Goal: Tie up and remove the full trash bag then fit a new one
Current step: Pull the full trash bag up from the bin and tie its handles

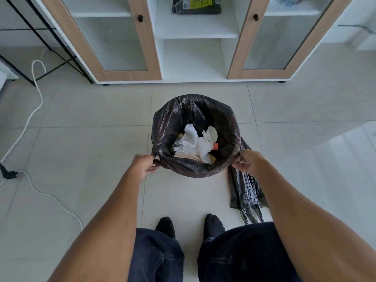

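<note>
A black trash bag [195, 112] lines a round bin on the tiled floor, its top folded over the rim so the bin itself is hidden. Crumpled white paper [193, 144] and other waste lie inside. My left hand [143, 163] pinches the bag's edge at the near left of the rim. My right hand [249, 162] pinches the edge at the near right. A second black bag [245, 192] lies flat on the floor just right of the bin, under my right forearm.
A white cabinet [195, 58] with two wood-framed glass doors stands behind the bin; a dark pack of bags [196, 6] sits on its upper middle shelf. A white cable [34, 110] with a black plug [8, 174] trails on the floor at left. My feet [191, 225] stand close behind the bin.
</note>
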The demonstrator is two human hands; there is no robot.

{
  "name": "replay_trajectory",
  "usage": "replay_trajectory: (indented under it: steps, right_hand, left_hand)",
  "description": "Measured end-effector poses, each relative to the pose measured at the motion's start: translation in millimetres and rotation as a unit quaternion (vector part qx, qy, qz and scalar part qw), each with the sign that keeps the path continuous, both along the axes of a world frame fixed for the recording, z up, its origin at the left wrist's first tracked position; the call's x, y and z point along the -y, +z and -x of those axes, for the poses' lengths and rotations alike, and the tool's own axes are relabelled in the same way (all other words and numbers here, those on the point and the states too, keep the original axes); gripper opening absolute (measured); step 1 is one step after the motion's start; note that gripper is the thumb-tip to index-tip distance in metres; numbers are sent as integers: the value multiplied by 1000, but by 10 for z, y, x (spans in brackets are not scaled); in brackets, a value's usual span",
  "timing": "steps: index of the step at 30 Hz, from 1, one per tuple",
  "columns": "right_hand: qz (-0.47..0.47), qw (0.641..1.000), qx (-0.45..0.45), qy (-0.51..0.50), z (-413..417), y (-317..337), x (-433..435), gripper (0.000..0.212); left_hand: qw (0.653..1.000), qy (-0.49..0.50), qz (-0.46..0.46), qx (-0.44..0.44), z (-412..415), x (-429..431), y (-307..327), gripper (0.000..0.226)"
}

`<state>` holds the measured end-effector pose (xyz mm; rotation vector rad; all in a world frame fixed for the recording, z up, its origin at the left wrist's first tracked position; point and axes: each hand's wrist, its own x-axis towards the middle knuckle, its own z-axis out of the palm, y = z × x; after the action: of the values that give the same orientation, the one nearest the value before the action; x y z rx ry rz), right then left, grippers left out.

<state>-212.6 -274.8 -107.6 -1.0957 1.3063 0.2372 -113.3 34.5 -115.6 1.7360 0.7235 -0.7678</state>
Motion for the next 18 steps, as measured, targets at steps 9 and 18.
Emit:
replay_trajectory:
  steps: [9,18]
  right_hand:
    - [19,999,12,-28,10,-19,23,33]
    - [43,999,26,0,-4,22,-104,20]
  left_hand:
    - [998,59,-3,31,18,18,24,7]
    - [999,47,17,6,91,2,66,34]
